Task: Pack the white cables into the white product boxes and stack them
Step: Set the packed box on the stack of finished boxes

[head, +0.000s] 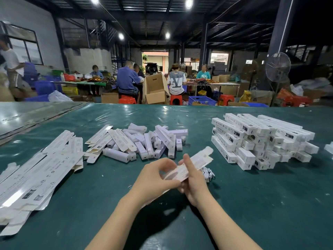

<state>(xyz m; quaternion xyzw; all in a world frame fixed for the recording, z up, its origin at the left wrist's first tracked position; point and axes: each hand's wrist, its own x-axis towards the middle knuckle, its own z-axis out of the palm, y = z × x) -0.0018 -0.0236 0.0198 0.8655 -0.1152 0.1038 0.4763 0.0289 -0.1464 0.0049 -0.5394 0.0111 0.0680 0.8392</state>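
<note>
Both hands, left [155, 177] and right [194, 184], grip one white box [200, 159], cables [209, 173] just beside, flat cartons [41, 175] and packed stack [252, 141] flanking.

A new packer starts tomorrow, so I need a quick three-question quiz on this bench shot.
1. True or false: the left hand and the right hand both hold one white box.
2. The tidy stack of closed boxes sits on which side of the green table: A left, B centre, C right?
3. Fill in: the flat unfolded boxes lie at the person's ____.
Key: 1 true; 2 C; 3 left.
</note>
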